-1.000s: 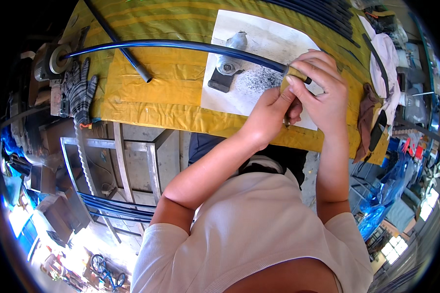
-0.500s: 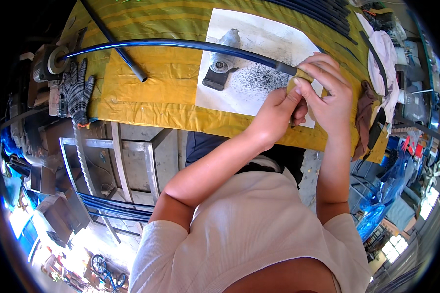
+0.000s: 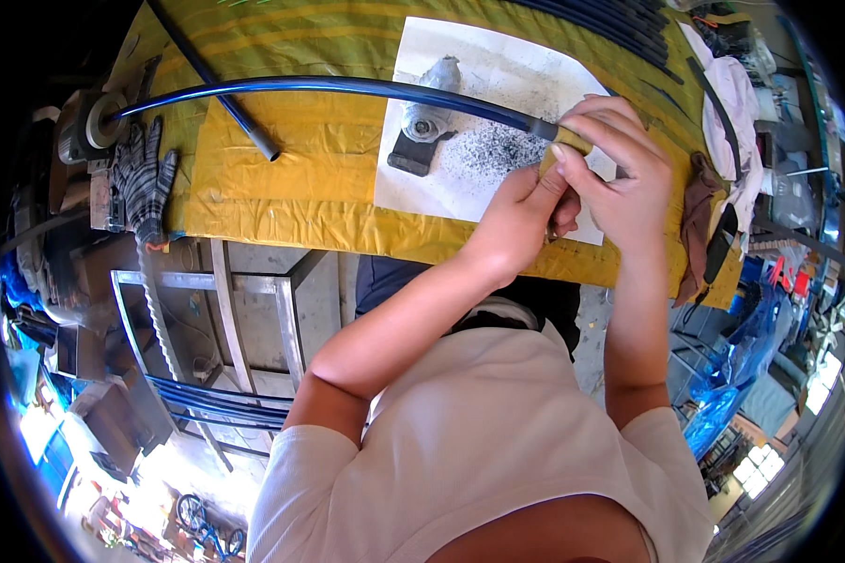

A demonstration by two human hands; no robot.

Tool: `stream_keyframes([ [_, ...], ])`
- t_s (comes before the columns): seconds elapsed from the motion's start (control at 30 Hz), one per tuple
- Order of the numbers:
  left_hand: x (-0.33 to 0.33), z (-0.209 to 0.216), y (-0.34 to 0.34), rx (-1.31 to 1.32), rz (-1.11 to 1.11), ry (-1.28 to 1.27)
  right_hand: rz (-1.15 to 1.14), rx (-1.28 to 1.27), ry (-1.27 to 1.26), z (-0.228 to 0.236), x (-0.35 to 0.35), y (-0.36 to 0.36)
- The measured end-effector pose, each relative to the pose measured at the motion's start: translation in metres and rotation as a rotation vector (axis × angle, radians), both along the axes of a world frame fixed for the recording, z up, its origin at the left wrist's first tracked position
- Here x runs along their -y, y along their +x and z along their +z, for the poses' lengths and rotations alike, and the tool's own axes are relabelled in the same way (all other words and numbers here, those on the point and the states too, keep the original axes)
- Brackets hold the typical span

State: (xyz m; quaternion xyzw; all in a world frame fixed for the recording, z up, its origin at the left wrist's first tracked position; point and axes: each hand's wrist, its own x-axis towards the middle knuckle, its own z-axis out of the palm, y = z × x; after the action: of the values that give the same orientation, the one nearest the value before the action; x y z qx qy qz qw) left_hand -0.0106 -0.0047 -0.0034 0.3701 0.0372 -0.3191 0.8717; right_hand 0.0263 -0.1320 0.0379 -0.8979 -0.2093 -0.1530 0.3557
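A long glossy dark-blue tube [image 3: 347,87] runs across the table, its left end at a round grey spindle [image 3: 108,120]. Near its dull grey right end, a tan strip that looks like sandpaper [image 3: 573,141] is folded against the tube. My right hand [image 3: 629,174] pinches the strip there, thumb below and fingers over the top. My left hand [image 3: 526,211] is closed on the strip's lower part, just under the tube; its fingertips are partly hidden. Dark dust [image 3: 502,148] lies on a white sheet [image 3: 399,192] beneath the tube.
On the sheet stand a grey metal piece [image 3: 427,122] and a dark block [image 3: 409,157]. Another dark tube [image 3: 253,136] crosses under the long one. A striped glove [image 3: 145,178] hangs at the left, a brown cloth [image 3: 699,216] at the right. Several dark tubes [image 3: 601,38] lie at the back.
Both hands and the tan strip have shifted slightly left along the tube's right end. The tube keeps nearly the same place.
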Motion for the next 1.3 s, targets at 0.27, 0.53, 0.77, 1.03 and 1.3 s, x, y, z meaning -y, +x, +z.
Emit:
stream_keyframes([
  [0.27,-0.010,-0.001,0.004,0.036,0.058,-0.010,0.025,-0.013,0.099,-0.002,-0.014,0.006],
  [0.53,-0.011,-0.001,0.005,0.038,0.063,-0.012,0.032,-0.011,0.094,-0.004,-0.015,0.007],
  [0.77,-0.009,0.000,0.004,0.041,0.057,-0.011,0.055,-0.022,0.102,0.000,-0.014,0.006],
  [1.03,0.000,0.003,0.001,0.033,0.032,-0.010,0.007,0.010,0.066,0.000,-0.002,0.001],
  [1.3,0.009,0.008,-0.001,0.050,0.000,-0.010,0.021,-0.007,0.080,0.003,0.014,-0.003],
])
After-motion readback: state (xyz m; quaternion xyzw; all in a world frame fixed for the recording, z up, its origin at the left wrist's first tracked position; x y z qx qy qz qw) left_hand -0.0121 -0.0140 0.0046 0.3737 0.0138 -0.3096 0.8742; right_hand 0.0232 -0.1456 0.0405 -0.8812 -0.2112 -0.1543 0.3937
